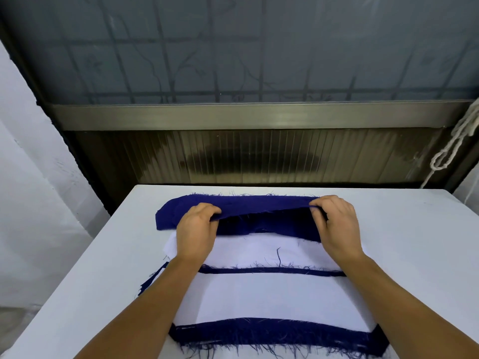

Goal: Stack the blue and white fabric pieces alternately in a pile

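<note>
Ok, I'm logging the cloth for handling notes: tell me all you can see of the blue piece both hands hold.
The blue piece is dark navy woven cloth with frayed, thready edges. It lies at the table's far side, its near edge lifted, pinched by the left hand and right hand. Its left end droops onto the table; beneath lies white cloth.

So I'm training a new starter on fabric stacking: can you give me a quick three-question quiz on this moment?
1. True or false: both hands grip the same blue fabric piece.
2. Multiple choice: what lies directly nearer the person than the lifted blue piece? A) a white piece B) a rope C) bare table
3. Fill in: the frayed blue edge nearest the person sticks out from under a ___ piece.

Key
1. True: the left hand and right hand each pinch the near edge of the blue fabric piece.
2. A: a white piece.
3. White: the frayed blue edge lies under the white piece.
</note>
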